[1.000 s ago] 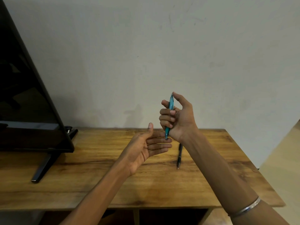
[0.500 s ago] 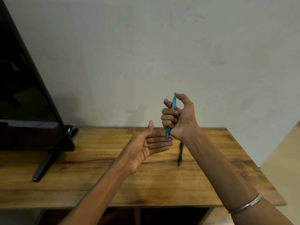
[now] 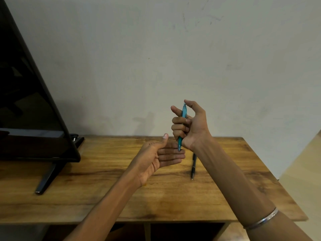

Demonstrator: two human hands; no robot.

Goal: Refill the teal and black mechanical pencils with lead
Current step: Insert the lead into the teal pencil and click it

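The teal pencil (image 3: 182, 126), slim glossy plastic, stands nearly upright in the right hand (image 3: 190, 126), fingers curled around its barrel and thumb on the top end. Its tip points down at the fingers of the left hand (image 3: 156, 157), which lies open and flat, palm up, just below. The black pencil (image 3: 193, 166) lies on the grained wooden desk (image 3: 104, 188) under the right wrist, touched by neither hand.
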